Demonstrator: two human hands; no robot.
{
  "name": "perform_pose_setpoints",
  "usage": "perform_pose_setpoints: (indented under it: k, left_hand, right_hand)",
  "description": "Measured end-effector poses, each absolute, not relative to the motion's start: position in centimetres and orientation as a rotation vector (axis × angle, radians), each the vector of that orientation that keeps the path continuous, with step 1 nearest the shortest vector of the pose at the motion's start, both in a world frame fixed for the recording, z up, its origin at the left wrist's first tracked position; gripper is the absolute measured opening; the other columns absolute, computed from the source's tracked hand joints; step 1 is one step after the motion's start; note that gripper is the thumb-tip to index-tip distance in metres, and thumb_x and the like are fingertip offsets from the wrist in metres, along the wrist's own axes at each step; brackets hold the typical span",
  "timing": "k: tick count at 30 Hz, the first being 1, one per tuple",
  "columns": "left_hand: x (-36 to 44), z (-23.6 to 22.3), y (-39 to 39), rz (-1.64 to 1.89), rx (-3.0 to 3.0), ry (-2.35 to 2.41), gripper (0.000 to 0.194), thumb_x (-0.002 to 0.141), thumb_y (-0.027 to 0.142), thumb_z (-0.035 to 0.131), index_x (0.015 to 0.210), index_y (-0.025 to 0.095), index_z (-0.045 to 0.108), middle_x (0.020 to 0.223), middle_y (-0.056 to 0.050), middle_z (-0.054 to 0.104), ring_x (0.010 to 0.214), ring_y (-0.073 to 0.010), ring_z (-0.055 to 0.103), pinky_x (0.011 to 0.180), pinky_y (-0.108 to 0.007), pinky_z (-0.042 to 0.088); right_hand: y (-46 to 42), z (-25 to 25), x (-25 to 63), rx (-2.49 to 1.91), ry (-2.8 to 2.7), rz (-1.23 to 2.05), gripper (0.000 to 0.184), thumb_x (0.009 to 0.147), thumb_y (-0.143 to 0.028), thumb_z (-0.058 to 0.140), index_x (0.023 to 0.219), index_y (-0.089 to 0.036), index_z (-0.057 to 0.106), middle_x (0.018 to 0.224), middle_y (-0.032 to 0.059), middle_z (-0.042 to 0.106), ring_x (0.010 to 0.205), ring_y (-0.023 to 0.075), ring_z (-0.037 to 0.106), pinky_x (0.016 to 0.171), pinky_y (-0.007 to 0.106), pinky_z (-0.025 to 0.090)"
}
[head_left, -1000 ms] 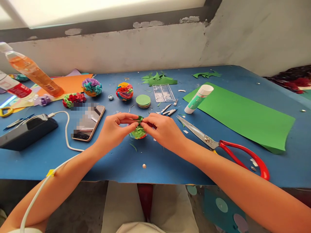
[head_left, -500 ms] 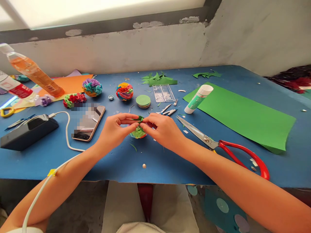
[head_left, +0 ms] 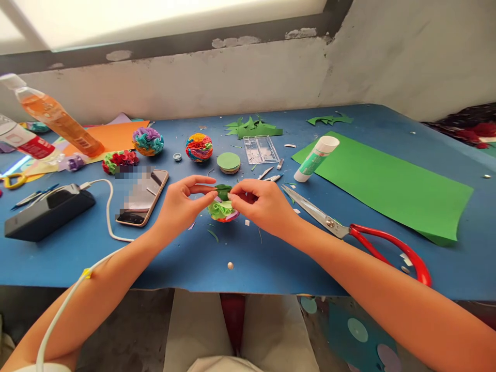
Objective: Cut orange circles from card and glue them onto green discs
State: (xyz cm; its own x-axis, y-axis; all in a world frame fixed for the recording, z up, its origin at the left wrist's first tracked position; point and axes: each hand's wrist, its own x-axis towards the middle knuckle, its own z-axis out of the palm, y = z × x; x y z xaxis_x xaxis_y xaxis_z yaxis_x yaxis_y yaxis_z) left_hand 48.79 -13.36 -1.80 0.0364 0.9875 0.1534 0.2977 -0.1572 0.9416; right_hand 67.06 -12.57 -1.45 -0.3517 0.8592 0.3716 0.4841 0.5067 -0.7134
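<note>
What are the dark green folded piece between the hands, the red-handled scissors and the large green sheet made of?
Dark green piece: probably matte paper, thin and folded.
Red-handled scissors: blades shiny grey, likely steel; handles glossy, perhaps plastic.
Large green sheet: matte paper or thin card, one corner curling.

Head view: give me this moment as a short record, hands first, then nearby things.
Left hand: fingertips at the left edge of the dark green paper
Right hand: pinching the paper's right edge
Ball: ruffled, light green on top; contact with the paper unclear
Scissors: red-handled, right of the hands
Glue stick: beside the green sheet
Phone: left of the left hand
</note>
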Motion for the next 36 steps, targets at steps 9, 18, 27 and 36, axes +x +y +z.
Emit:
perform_pose_setpoints:
  k: [9,18,27,36]
  left_hand:
    - [48.5,-2.3,-12.5,1.263,1.489,1.280,0.022,0.070,0.027,0.071,0.087,0.016,0.067,0.078,-0.002,0.070,0.070,-0.0133,0.065,0.065,-0.024,0.053]
    - [48.9,-2.5,-12.4,1.156,1.561,1.370,0.018,0.073,0.026,0.065,0.088,0.017,0.066,0.087,-0.004,0.069,0.073,-0.0150,0.065,0.060,-0.024,0.052]
    - [49.0,-2.7,-12.7,1.114,1.681,1.362,0.020,0.073,0.022,0.062,0.092,0.018,0.066,0.089,-0.003,0.070,0.074,-0.0138,0.064,0.056,-0.020,0.051]
    - [48.7,-2.3,-13.0,1.017,1.837,1.358,0.020,0.076,0.023,0.057,0.092,0.020,0.068,0.086,-0.001,0.070,0.071,-0.0134,0.062,0.064,-0.024,0.054]
  right_hand:
    - [-12.6,-0.5,67.6,-1.071,-1.757,0.933,0.016,0.076,-0.023,0.054,0.061,-0.018,0.054,0.053,-0.0067,0.044,0.046,0.0060,0.033,0.045,0.021,0.028]
    - [-10.4,-1.3,69.1,-1.414,-1.837,0.673,0.029,0.083,-0.042,0.052,0.071,-0.019,0.064,0.054,-0.0018,0.058,0.046,0.0111,0.046,0.051,0.026,0.035]
    - [-11.6,-1.9,68.3,-1.023,-2.103,0.396,0.019,0.085,-0.038,0.058,0.081,-0.020,0.061,0.077,0.0025,0.065,0.067,0.0146,0.059,0.060,0.026,0.045]
    - [-11.7,-2.6,68.5,-0.719,-2.334,0.243,0.015,0.090,-0.023,0.051,0.092,-0.021,0.066,0.094,0.0082,0.066,0.085,0.0191,0.061,0.076,0.034,0.051]
